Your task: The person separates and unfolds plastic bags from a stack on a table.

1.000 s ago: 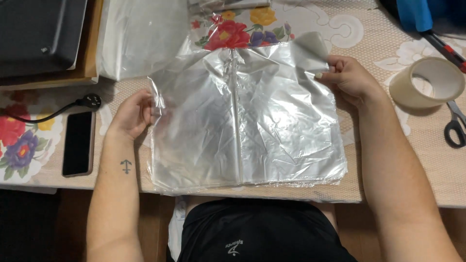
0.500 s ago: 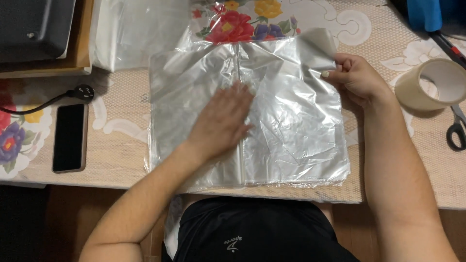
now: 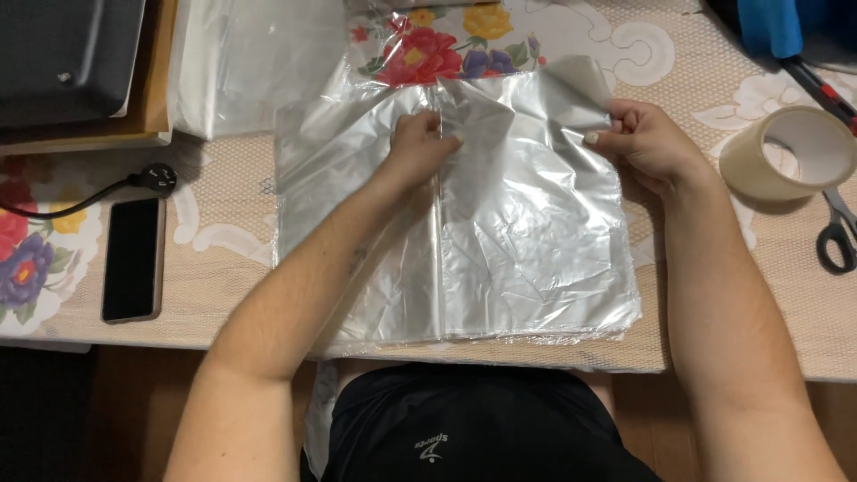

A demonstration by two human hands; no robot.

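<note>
Stack of clear plastic bags (image 3: 527,241) spread flat on the table edge, right under both hands. Left hand (image 3: 422,143) pinching the top sheet at its centre seam, fingers closed on it. Right hand (image 3: 647,143) gripping the lifted far corner, fingers curled shut. Tape roll (image 3: 787,152) and scissors (image 3: 837,234) just right of that hand; phone (image 3: 132,259) well off to the left.

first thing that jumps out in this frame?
The stack of clear plastic bags at the table's near edge, centre frame. The left hand pinches the top bag at its middle seam near the far edge, while the right hand grips its lifted far right corner. After that, the roll of tape on the right and the dark phone on the left.
</note>
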